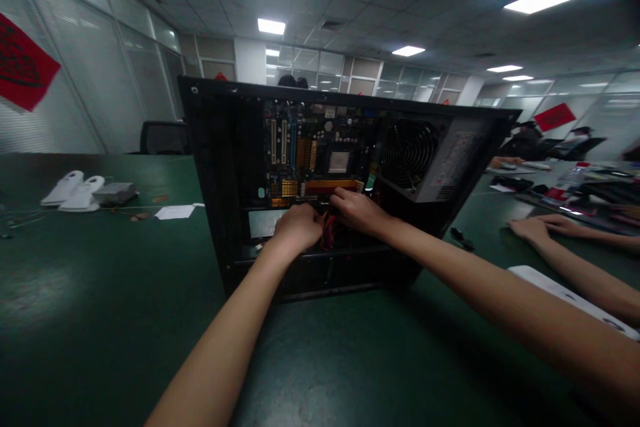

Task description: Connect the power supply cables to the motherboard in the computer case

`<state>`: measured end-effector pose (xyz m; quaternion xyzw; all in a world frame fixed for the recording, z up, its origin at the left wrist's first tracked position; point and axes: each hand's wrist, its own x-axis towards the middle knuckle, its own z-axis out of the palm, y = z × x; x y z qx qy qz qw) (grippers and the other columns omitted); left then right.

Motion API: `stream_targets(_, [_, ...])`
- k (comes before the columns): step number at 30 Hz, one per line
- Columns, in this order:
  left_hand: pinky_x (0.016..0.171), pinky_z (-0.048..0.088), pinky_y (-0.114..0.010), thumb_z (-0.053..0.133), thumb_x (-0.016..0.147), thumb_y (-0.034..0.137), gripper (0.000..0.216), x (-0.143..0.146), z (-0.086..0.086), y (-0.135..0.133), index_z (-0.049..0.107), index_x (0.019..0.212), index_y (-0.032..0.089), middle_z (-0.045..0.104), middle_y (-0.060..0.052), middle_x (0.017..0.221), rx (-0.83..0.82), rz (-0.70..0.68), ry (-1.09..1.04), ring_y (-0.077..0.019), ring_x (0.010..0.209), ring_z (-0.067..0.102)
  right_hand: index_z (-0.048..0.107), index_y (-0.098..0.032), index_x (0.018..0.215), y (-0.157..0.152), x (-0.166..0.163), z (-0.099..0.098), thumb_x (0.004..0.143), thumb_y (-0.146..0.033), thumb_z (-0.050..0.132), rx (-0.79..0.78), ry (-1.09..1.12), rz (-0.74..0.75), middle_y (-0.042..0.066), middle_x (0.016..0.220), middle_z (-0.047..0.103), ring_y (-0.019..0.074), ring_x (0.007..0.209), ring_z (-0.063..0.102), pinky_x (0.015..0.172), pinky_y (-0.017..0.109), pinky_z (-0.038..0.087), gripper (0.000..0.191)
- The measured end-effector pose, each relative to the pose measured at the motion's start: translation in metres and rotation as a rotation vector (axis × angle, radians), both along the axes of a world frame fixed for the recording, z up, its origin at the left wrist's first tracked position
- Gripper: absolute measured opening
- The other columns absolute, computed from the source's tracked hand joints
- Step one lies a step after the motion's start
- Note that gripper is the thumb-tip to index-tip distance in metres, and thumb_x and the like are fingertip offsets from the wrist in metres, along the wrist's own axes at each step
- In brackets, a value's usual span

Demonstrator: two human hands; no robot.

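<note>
An open black computer case (207, 167) stands on the green table before me. Inside it are a motherboard (320, 127) with card slots and a power supply (445, 160) with a round fan at the upper right. Both hands reach into the lower middle of the case, close together. My left hand (300, 227) is closed beside a bundle of red and dark cables (328, 230). My right hand (357, 208) curls its fingers at the same cables, just under the orange memory slots (333, 185). The fingertips of both hands are hidden, so what exactly they pinch is unclear.
White shoe-like objects (80, 192), a grey box (115, 193) and a white paper (175, 212) lie at the left. At the right rest another person's hands (535, 227), near a white device (565, 297) and a bottle (565, 183). A chair (163, 138) stands behind.
</note>
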<state>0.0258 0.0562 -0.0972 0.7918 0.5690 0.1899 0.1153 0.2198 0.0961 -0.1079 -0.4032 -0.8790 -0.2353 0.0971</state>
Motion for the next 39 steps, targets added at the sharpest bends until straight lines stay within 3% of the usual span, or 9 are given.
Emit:
stream_targets(8, [0.075, 0.051, -0.033, 0.045, 0.091, 0.037, 0.035, -0.001, -0.002, 0.001, 0.076, 0.090, 0.022, 0.076, -0.014, 0.097, 0.001, -0.013, 0.005, -0.0270, 0.093, 0.071, 0.058, -0.012, 0.111, -0.002, 0.010, -0.005, 0.089, -0.004, 0.049, -0.040, 0.181, 0.069, 0.012, 0.112, 0.059, 0.0211, 0.101, 0.060, 0.085, 0.029, 0.047, 0.026])
stream_targets(14, [0.079, 0.052, -0.034, 0.046, 0.093, 0.037, 0.034, 0.000, -0.001, -0.003, 0.077, 0.092, 0.023, 0.076, -0.014, 0.099, 0.010, -0.004, 0.011, -0.0280, 0.096, 0.071, 0.062, -0.013, 0.095, -0.010, 0.007, 0.003, 0.089, -0.011, 0.057, -0.137, 0.234, -0.203, 0.012, 0.100, 0.068, 0.0235, 0.096, 0.065, 0.075, 0.027, 0.044, 0.008])
stream_targets(17, [0.083, 0.052, -0.034, 0.046, 0.093, 0.036, 0.032, 0.003, 0.000, -0.004, 0.076, 0.094, 0.024, 0.076, -0.012, 0.102, 0.019, 0.005, 0.006, -0.0275, 0.100, 0.070, 0.063, -0.013, 0.096, -0.014, 0.003, 0.008, 0.090, -0.014, 0.057, -0.154, 0.208, -0.259, 0.012, 0.101, 0.070, 0.0244, 0.095, 0.067, 0.071, 0.027, 0.042, 0.009])
stream_targets(20, [0.090, 0.051, -0.035, 0.048, 0.094, 0.034, 0.030, 0.004, 0.000, -0.004, 0.074, 0.108, 0.027, 0.075, -0.010, 0.109, 0.061, -0.002, -0.031, -0.0259, 0.106, 0.069, 0.063, -0.013, 0.097, -0.014, 0.002, 0.009, 0.090, -0.013, 0.056, -0.164, 0.232, -0.244, 0.013, 0.101, 0.071, 0.0236, 0.093, 0.068, 0.069, 0.026, 0.040, 0.010])
stream_targets(23, [0.094, 0.050, -0.034, 0.047, 0.096, 0.033, 0.034, 0.004, 0.000, -0.005, 0.067, 0.124, 0.030, 0.073, -0.007, 0.118, 0.136, -0.101, -0.058, -0.0243, 0.110, 0.067, 0.064, -0.013, 0.094, -0.012, 0.005, 0.006, 0.088, -0.008, 0.054, -0.189, 0.327, -0.169, 0.011, 0.095, 0.071, 0.0207, 0.088, 0.067, 0.068, 0.025, 0.040, 0.012])
stream_targets(28, [0.093, 0.050, -0.037, 0.040, 0.099, 0.036, 0.036, 0.003, -0.001, -0.007, 0.064, 0.126, 0.031, 0.073, -0.007, 0.117, 0.130, -0.175, 0.022, -0.0251, 0.109, 0.067, 0.064, -0.013, 0.101, -0.008, 0.011, 0.003, 0.082, -0.001, 0.054, -0.257, 0.509, -0.082, 0.009, 0.094, 0.071, 0.0177, 0.084, 0.066, 0.069, 0.023, 0.043, 0.024])
stream_targets(39, [0.092, 0.050, -0.036, 0.040, 0.100, 0.039, 0.039, 0.011, -0.002, -0.002, 0.059, 0.132, 0.029, 0.072, -0.008, 0.119, 0.101, -0.210, 0.067, -0.0260, 0.108, 0.068, 0.065, -0.013, 0.093, 0.002, 0.019, 0.002, 0.085, -0.010, 0.057, -0.188, 0.519, -0.212, 0.011, 0.090, 0.071, 0.0226, 0.084, 0.068, 0.068, 0.029, 0.046, 0.012])
